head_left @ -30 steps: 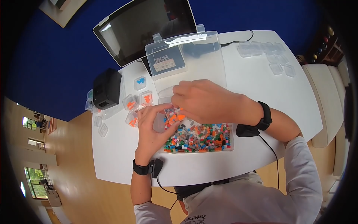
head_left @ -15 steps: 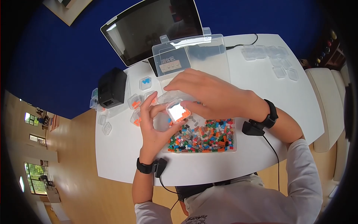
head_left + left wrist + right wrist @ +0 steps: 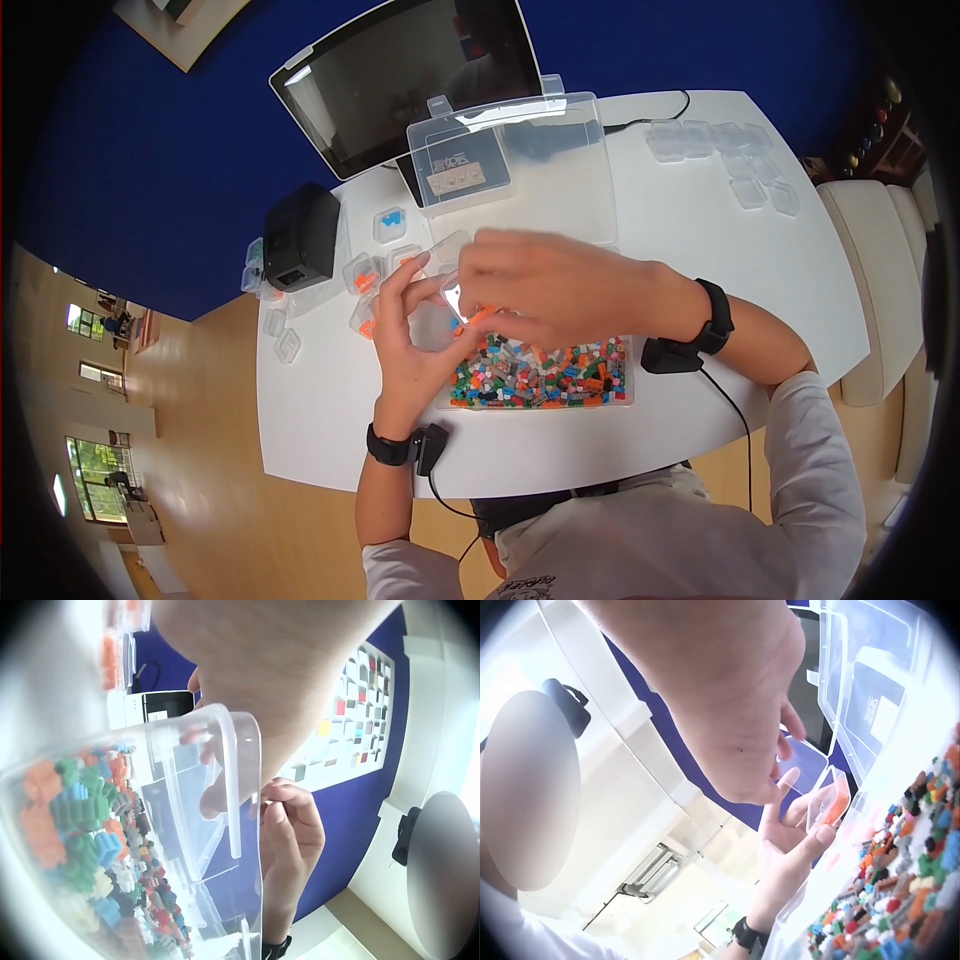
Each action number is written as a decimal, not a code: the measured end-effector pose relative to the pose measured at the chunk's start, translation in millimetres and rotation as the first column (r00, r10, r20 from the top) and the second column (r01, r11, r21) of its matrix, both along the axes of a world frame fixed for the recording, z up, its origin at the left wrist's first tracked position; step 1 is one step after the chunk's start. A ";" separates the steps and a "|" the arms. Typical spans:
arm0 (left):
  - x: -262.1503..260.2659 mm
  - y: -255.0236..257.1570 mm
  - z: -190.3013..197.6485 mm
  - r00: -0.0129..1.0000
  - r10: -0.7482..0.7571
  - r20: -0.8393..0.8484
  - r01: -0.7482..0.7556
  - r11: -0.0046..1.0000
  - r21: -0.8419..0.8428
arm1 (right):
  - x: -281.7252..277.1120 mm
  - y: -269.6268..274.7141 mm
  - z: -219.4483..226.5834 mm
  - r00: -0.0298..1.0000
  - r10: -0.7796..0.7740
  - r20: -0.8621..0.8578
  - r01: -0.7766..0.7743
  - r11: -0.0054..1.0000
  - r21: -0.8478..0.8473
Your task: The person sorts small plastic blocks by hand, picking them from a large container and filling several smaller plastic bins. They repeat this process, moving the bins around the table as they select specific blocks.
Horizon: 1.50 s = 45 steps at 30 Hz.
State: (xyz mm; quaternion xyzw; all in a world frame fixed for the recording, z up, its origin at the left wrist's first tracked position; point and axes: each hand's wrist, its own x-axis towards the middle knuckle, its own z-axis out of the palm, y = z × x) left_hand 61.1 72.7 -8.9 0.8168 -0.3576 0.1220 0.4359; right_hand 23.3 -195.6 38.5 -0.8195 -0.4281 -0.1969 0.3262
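Observation:
In the head view, my left hand (image 3: 412, 345) holds a small clear box (image 3: 453, 300) between thumb and fingers above the brick tray's left part. Orange pieces (image 3: 840, 801) lie in that box in the right wrist view, with a clear lid (image 3: 808, 766) raised beside it. My right hand (image 3: 550, 285) is bent over the box, its thumb by the orange pieces. From the left wrist view, the right hand's (image 3: 296, 840) thumb and fingertips are close together; whether they pinch anything is unclear. Mixed small bricks (image 3: 545, 375) fill much of the tray beneath.
Small boxes with orange pieces (image 3: 362, 275) and one with blue pieces (image 3: 390, 223) stand left of the tray. A large clear container (image 3: 560, 185) and a monitor (image 3: 410, 85) are behind. Clear boxes (image 3: 748, 193) sit at the table's far right; a black device (image 3: 300, 237) stands left.
Since half a second ago, my right hand has come down and curled over the small box, covering more of it. The box has tilted; my left hand still holds it.

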 end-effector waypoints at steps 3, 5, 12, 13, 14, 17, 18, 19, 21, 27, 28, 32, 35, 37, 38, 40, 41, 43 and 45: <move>-3.2 0.8 1.3 1.000 -0.003 -0.005 0.003 0.999 -0.045 | 1.2 5.7 -17.8 0.999 0.037 0.018 -0.034 0.993 -0.114; -5.4 3.9 3.5 0.997 0.016 0.080 -0.022 0.997 0.077 | -0.8 8.7 -20.8 0.996 0.014 0.086 0.005 0.976 -0.216; -4.0 1.8 4.5 0.996 0.054 0.066 -0.058 0.996 0.062 | 0.2 -8.9 5.1 1.000 0.001 -0.028 -0.008 0.968 -0.251; -2.5 1.3 7.8 0.988 0.074 0.134 -0.088 0.991 0.104 | -1.0 -15.0 11.9 0.989 0.018 -0.149 -0.055 0.966 -0.251; -2.4 1.7 9.2 0.975 0.093 0.203 -0.124 0.982 0.142 | -2.0 -19.3 8.9 0.988 0.024 -0.150 -0.063 0.965 -0.254; -3.7 0.6 8.4 0.971 0.172 0.168 -0.195 0.972 0.134 | -0.4 -24.5 -5.1 0.996 -0.071 -0.058 0.046 0.936 -0.350; -3.3 -0.5 8.1 0.972 0.166 0.168 -0.189 0.973 0.132 | 2.2 -17.2 -10.9 0.987 -0.099 -0.129 0.039 0.916 -0.399; -3.2 -0.6 6.9 0.975 0.172 0.143 -0.190 0.974 0.126 | 4.6 -11.6 -18.2 0.971 -0.132 -0.199 0.030 0.895 -0.444; -1.8 -1.6 4.5 0.978 0.170 0.118 -0.185 0.975 0.125 | 12.2 -4.8 -40.8 0.980 -0.148 -0.131 0.075 0.893 -0.444; -1.4 -1.2 4.0 0.981 0.165 0.104 -0.177 0.978 0.109 | 11.6 -3.1 -51.8 0.990 -0.139 0.021 0.135 0.899 -0.417; -1.3 -1.1 2.3 0.980 0.172 0.101 -0.182 0.979 0.095 | 11.8 -2.6 -55.0 0.987 -0.146 0.072 0.163 0.903 -0.397; -2.2 -2.0 3.5 0.982 0.174 0.075 -0.181 0.980 0.088 | 11.5 2.6 -62.1 0.985 -0.157 0.078 0.175 0.870 -0.462; -2.8 -1.9 5.4 0.982 0.165 0.095 -0.175 0.979 0.108 | 9.6 3.1 -60.8 0.982 -0.128 0.137 0.176 0.877 -0.447; -3.0 -1.8 5.6 0.981 0.169 0.092 -0.179 0.977 0.115 | 4.3 4.3 -55.3 0.973 -0.151 0.173 0.222 0.816 -0.534; -2.8 -1.5 5.8 0.982 0.171 0.086 -0.181 0.976 0.125 | 2.9 3.5 -53.8 0.972 -0.154 0.176 0.226 0.816 -0.532; -3.4 -2.2 5.8 0.980 0.169 0.108 -0.183 0.973 0.137 | -0.6 1.6 -46.9 0.978 -0.141 0.150 0.200 0.825 -0.529; -3.0 -2.6 6.6 0.977 0.172 0.124 -0.190 0.971 0.147 | -1.2 -0.9 -39.5 0.977 -0.147 0.153 0.207 0.825 -0.525; -3.6 -3.1 10.5 0.980 0.168 0.106 -0.183 0.972 0.151 | -3.9 -10.6 -17.7 0.992 -0.117 0.042 0.123 0.864 -0.488; -5.9 -2.3 8.2 0.981 0.179 0.077 -0.189 0.971 0.146 | -9.1 -11.4 4.2 0.990 -0.100 0.096 0.131 0.902 -0.412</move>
